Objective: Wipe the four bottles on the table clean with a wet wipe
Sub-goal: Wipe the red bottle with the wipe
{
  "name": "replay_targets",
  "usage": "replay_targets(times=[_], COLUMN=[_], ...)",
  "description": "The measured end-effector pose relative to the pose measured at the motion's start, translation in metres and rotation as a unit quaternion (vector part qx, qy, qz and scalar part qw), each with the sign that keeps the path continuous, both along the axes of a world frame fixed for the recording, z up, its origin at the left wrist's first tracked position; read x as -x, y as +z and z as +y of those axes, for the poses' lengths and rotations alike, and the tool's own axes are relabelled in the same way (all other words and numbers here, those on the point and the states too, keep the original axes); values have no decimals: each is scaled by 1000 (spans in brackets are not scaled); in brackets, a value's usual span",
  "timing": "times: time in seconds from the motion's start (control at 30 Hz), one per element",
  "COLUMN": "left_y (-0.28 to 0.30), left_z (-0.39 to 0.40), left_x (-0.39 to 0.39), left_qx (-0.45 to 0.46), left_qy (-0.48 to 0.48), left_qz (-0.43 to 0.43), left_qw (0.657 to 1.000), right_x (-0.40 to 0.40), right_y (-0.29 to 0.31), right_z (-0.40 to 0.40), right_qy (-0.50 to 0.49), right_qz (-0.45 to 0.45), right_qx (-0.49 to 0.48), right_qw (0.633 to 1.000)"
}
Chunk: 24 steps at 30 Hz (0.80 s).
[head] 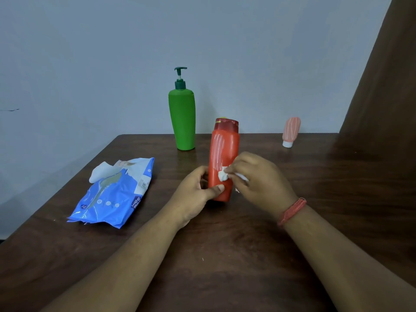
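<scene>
— So, what do you see at the hands?
— I see the left hand gripping the red bottle upright on the table. The right hand pinches a wet wipe against its front.
— And the other bottles?
— The green bottle stands behind, the pink one far right.

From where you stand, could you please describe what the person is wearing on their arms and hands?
Both forearms are bare, with no sleeves reaching into view. The left hand has no gloves, rings or bands that I can see. The right hand is also ungloved; just behind it on the wrist sits an orange-red thread wristband, wound in several thin strands. No watch is visible.
</scene>
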<state>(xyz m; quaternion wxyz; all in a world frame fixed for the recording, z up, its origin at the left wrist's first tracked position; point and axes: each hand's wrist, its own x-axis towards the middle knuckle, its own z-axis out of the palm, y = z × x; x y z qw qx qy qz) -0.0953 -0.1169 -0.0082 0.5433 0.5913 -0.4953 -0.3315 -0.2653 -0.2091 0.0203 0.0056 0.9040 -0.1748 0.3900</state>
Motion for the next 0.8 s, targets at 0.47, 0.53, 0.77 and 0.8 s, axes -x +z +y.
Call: replay_targets(times=[0.47, 0.53, 0.77, 0.8], left_y=[-3, -1, 1, 2], left_z=[1, 2, 4, 4], left_x=[3, 3, 5, 6], left_qx=[-3, -4, -14, -16], left_qy=[-24, -24, -23, -22], left_qz=[-14, -31, -43, -53], left_qw=[1000, 999, 999, 998], right_x=[-6, -6, -5, -4], right_y=[1, 2, 3, 5], right_z=[14, 14, 14, 13], right_qy=[24, -10, -15, -37], right_qz=[30, -3, 10, -26], right_qx=[-21, -17, 9, -6], right_qw=[999, 1000, 1000, 999])
